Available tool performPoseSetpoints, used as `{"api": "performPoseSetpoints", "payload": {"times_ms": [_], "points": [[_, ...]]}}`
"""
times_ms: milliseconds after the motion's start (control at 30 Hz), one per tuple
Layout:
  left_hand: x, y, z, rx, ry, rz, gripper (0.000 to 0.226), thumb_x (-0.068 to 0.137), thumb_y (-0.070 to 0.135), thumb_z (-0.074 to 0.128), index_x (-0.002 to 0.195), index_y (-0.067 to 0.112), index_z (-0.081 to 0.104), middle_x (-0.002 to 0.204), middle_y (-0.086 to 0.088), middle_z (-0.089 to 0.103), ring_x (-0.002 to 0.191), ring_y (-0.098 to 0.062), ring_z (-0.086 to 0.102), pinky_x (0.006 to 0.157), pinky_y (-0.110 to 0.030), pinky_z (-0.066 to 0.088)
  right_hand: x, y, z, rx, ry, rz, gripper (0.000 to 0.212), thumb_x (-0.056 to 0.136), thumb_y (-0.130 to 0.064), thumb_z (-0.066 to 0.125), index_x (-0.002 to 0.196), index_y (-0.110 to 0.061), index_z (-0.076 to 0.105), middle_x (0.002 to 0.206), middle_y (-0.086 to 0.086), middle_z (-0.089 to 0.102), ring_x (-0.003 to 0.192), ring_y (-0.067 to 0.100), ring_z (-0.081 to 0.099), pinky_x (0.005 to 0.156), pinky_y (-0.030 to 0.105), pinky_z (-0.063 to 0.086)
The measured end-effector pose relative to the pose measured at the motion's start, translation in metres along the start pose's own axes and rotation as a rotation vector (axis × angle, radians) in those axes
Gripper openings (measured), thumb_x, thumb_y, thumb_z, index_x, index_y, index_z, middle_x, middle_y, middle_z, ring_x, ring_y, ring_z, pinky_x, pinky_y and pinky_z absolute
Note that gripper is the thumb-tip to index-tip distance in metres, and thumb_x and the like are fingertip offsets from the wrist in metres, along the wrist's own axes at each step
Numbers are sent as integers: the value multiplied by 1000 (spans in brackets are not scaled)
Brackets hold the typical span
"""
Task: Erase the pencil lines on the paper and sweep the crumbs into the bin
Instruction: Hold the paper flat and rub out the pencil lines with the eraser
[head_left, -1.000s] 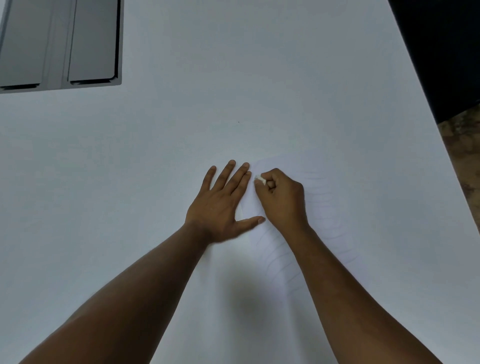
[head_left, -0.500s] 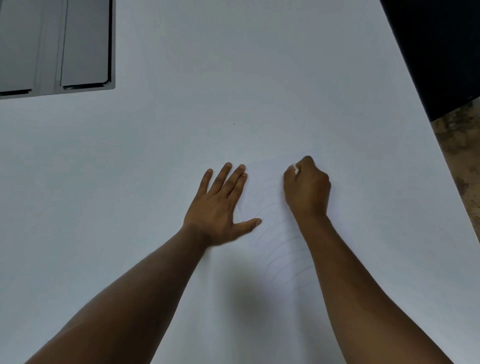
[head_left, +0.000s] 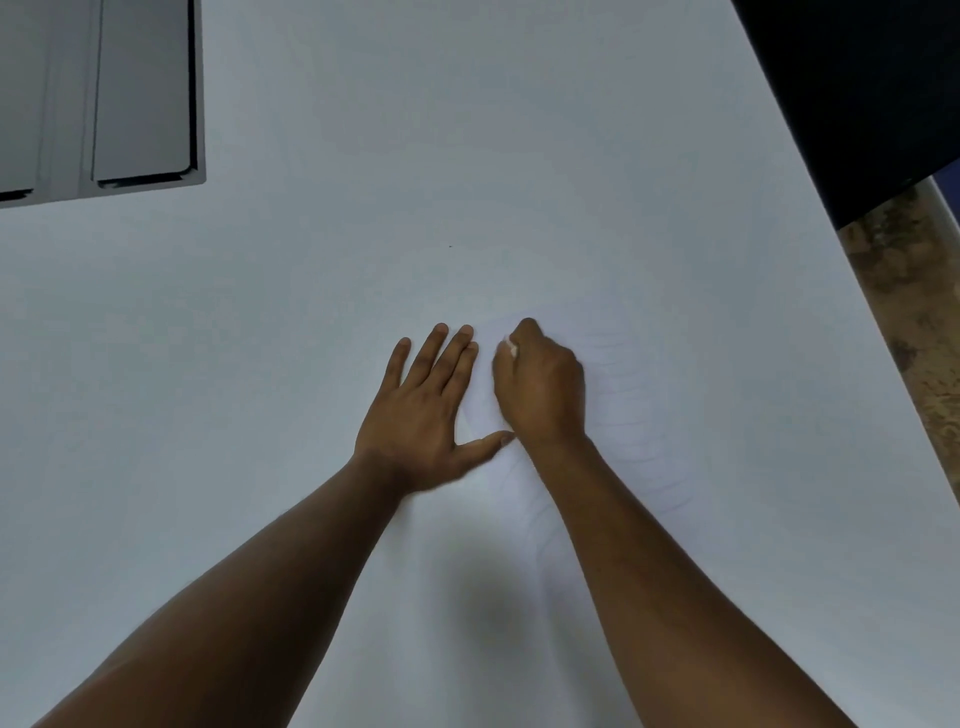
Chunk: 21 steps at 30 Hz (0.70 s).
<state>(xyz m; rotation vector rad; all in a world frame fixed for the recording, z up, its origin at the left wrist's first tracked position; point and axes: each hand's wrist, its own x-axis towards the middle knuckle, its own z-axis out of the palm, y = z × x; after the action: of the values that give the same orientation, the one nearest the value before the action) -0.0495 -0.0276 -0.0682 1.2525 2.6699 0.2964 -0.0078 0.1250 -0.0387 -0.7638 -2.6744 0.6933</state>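
From the head camera we see 1 view only, looking down on a white table (head_left: 311, 364). Our left hand (head_left: 421, 410) lies flat with its fingers straight and the thumb stretched out to the right, pressing down on the paper (head_left: 639, 431). The sheet is white on white, so we cannot trace its edges; faint curved pencil lines (head_left: 660, 467) mark it to the right of our right wrist and between the 2 hands. Our right hand (head_left: 540, 384) is curled into a fist just beside the left fingers, and it pinches a small white eraser (head_left: 510, 348) whose tip shows at the upper left of the knuckles, down at the sheet. We can make out no crumbs at this sharpness. A grey framed panel (head_left: 140, 93) sits at the far left corner, and a dark surface (head_left: 857, 93) with a strip of mottled brown floor (head_left: 904, 291) borders the table's right edge.
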Motion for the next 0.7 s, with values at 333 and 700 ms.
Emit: {"api": "performPoseSetpoints", "payload": {"times_ms": [333, 700], "points": [[-2, 1, -1, 7, 11, -8, 101, 94, 81, 32, 164, 10, 18, 174, 0, 6, 160, -19, -5, 129, -51, 0, 24, 70, -40, -70, 117, 311, 13, 92, -16, 54, 87, -5, 56, 75, 13, 65, 69, 34, 61, 60, 28, 36], [-1, -1, -1, 21, 5, -10, 101, 94, 81, 30, 165, 11, 15, 174, 0, 3, 160, -19, -7, 129, -51, 1, 9, 31, -16, -3, 51, 66, 14, 91, -14, 59, 80, -7, 55, 61, 8, 58, 55, 30, 57, 52, 28, 37]]}}
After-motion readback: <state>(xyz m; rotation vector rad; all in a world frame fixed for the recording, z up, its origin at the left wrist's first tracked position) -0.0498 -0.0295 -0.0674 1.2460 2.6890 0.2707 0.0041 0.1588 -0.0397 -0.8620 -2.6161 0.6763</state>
